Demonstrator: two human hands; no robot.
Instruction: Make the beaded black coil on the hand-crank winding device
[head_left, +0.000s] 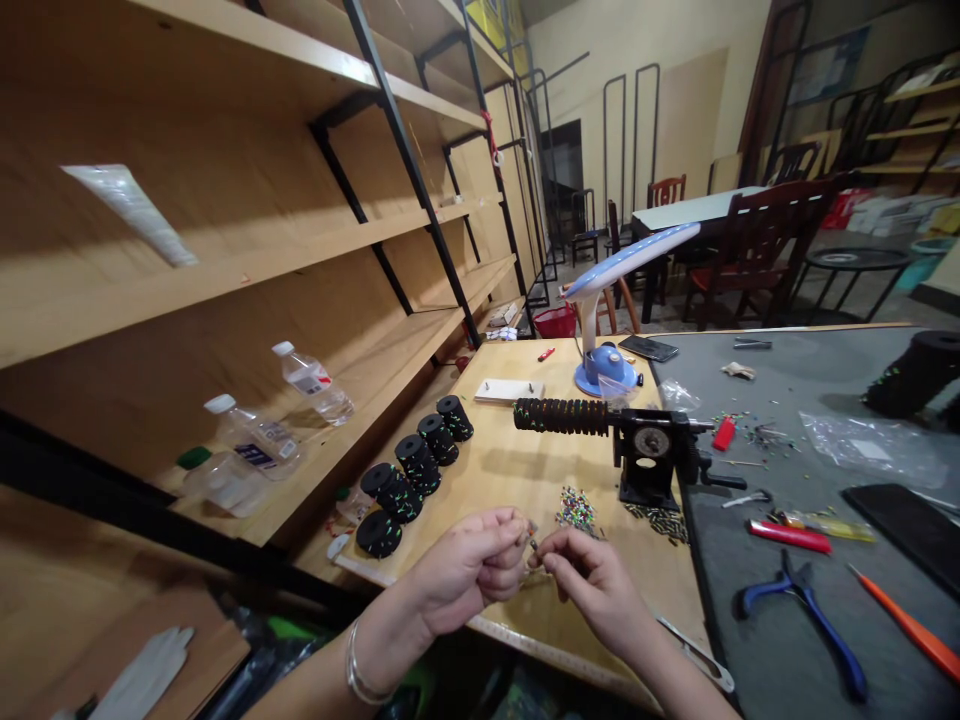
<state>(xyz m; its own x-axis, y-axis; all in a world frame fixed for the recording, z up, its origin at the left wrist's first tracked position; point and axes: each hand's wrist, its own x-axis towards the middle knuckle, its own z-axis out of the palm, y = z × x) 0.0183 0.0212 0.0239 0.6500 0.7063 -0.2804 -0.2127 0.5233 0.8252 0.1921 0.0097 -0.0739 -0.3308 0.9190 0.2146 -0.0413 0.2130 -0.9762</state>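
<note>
My left hand and my right hand meet over the near edge of the wooden table. Both are pinched together on a tiny piece held between the fingertips; it is too small to name. Just beyond them lies a small heap of coloured beads. Behind that stands a black hand-crank winder with a long black spool dotted with coloured specks sticking out to its left.
Several black spools stand in a row at the table's left. Water bottles lie on the wooden shelf. A blue desk lamp, blue pliers, red lighters and an orange tool lie on the grey mat at right.
</note>
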